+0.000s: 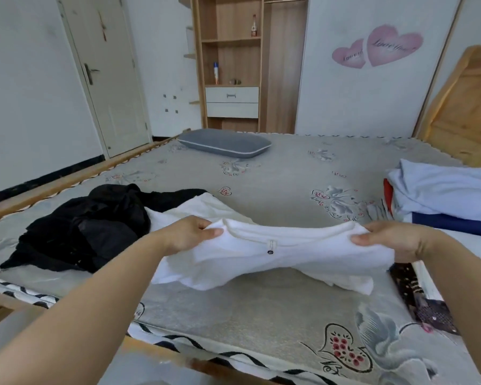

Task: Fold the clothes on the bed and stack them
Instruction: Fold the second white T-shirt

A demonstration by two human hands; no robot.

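A white T-shirt [275, 257] is stretched between my hands just above the grey patterned mattress [275, 173], its collar and label facing me. My left hand [189, 232] grips its left shoulder, thumb on top. My right hand [386, 240] grips the right shoulder the same way. The shirt's lower part droops onto the bed below. A heap of black clothes [89, 226] lies to the left, with a cream garment [203, 208] beside it. At the right edge sits a stack of folded clothes [442, 195], pale blue on top, navy and red beneath.
A grey pillow [224, 143] lies at the far end of the bed. A dark patterned cloth [425, 301] hangs at the bed's right side. A wooden wardrobe [233, 65] and a door [106, 73] stand behind; a wooden board [467, 107] leans right.
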